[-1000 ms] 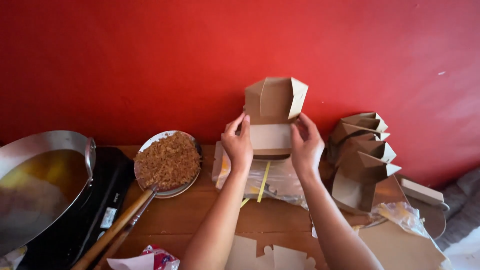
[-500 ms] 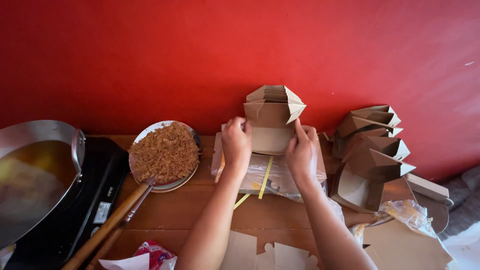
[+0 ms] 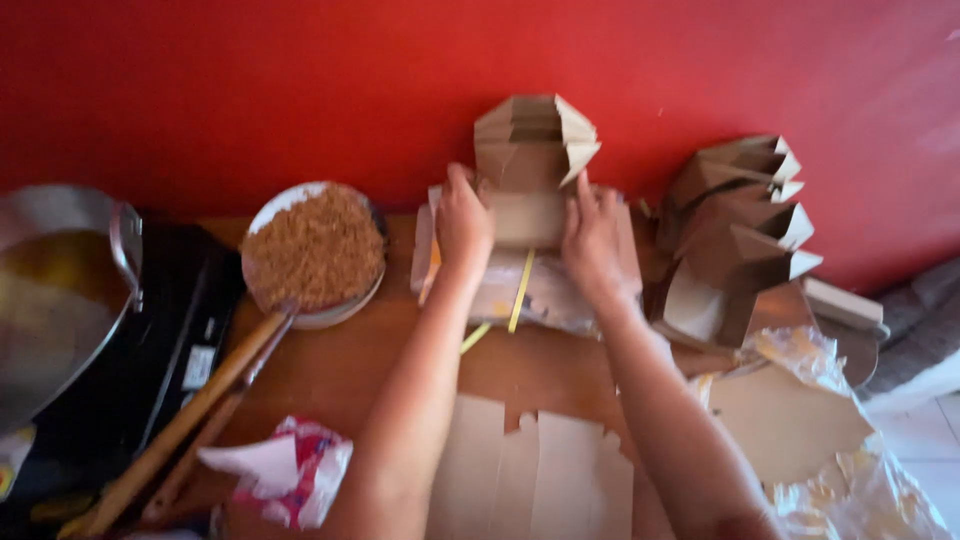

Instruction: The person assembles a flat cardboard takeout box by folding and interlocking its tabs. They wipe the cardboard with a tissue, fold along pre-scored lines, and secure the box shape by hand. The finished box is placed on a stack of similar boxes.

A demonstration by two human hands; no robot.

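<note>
I see both hands up at the far edge of the brown wooden bench (image 3: 340, 370), pressed against a folded brown cardboard box (image 3: 530, 160) that stands upright against the red wall (image 3: 300, 80). The box lies straight ahead of the hands, between them, its long axis running up the wall, flaps spread at the top. My left hand (image 3: 464, 222) grips the lower left side, fingers curled round the edge; my right hand (image 3: 592, 235) clasps the lower right side the same way. Both look equally near, forearms reaching forward and converging on it. Under the box lies a stack of flat cardboard in clear plastic with a yellow strap (image 3: 520, 292). To the right, a leaning stack of folded brown cardboard boxes (image 3: 745, 215). To the left, a white plate heaped with brown crumbs (image 3: 315, 250), a wooden-handled utensil (image 3: 190, 415), and a metal wok (image 3: 55, 290) on a black stove. Flat cardboard blanks (image 3: 530, 480) lie nearest me.
</note>
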